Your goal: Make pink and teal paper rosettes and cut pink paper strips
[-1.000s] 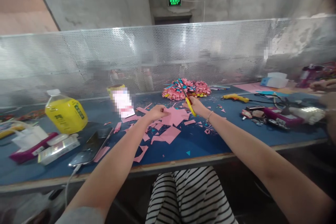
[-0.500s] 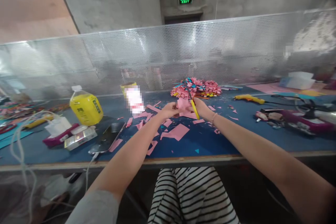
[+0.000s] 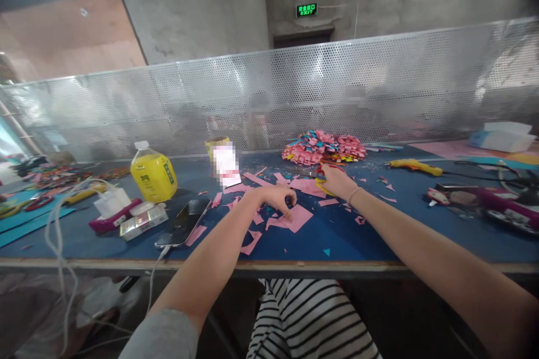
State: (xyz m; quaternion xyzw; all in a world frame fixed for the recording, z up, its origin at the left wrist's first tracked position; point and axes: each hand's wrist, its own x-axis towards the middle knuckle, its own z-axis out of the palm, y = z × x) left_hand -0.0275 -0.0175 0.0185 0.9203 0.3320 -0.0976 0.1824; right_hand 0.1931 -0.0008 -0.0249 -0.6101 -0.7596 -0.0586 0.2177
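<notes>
While we sit at the long blue table (image 3: 126, 241), its wooden front edge runs just below both our forearms, and a perforated metal screen (image 3: 379, 78) closes the far side well beyond our hands. Between that screen and our grip lies a heap of folded pink and blue paper pieces (image 3: 324, 147), just past the right hand.

Our right hand (image 3: 337, 180) is closed around the yellow-handled scissors (image 3: 322, 176), low against the tabletop; we cannot tell whether the blades are apart. Our left hand (image 3: 275, 197) is curled, fingertips pressing down on a pink paper sheet (image 3: 297, 217) that lies flat just toward us from the scissors. Smaller pink scraps (image 3: 252, 241) spread around both hands, thinning toward the front edge, where bare blue surface opens up.

Left of the left hand, well apart, lies a phone (image 3: 183, 224) with its cable dropping over the edge, and beyond it a yellow bottle (image 3: 154, 176). Right of the scissors, a bare stretch of table reaches to a yellow glue gun (image 3: 415, 166).
</notes>
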